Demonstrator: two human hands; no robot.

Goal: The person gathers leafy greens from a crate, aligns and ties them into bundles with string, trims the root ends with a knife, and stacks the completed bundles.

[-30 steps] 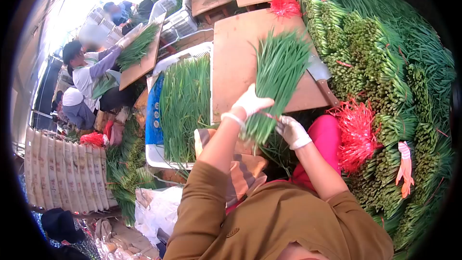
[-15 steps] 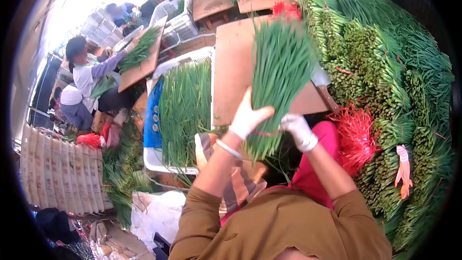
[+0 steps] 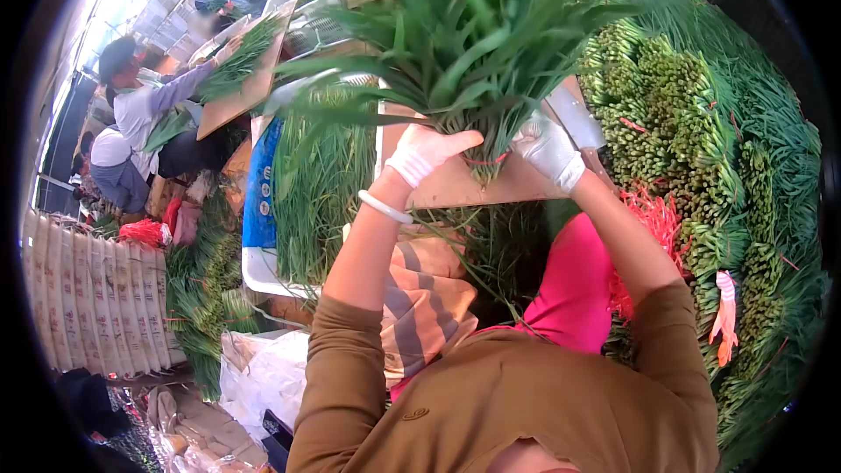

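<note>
A bunch of garlic chives (image 3: 473, 61) stands upright over the board, its leaves fanned out and blurred at the tips. A red tie circles it near the stem ends. My left hand (image 3: 431, 149), in a white glove with the thumb bare, is wrapped round the bunch's lower left side. My right hand (image 3: 545, 147), also gloved in white, grips the lower right side, its fingertips partly hidden by leaves. Beneath lies a brown board (image 3: 491, 194). A wide-bladed knife (image 3: 574, 116) rests at the board's right edge, beside my right wrist.
Tied chives (image 3: 666, 114) are stacked high on the right, with an orange glove (image 3: 724, 320) on them. Red ties (image 3: 653, 219) hang by my right forearm. A white crate (image 3: 263, 273) of loose chives stands left. Another person (image 3: 144, 114) works at a board farther left.
The bunch has risen and moved forward, its leaves now splayed wide instead of lying straight. Both hands moved up and forward with it. The view has shifted slightly.
</note>
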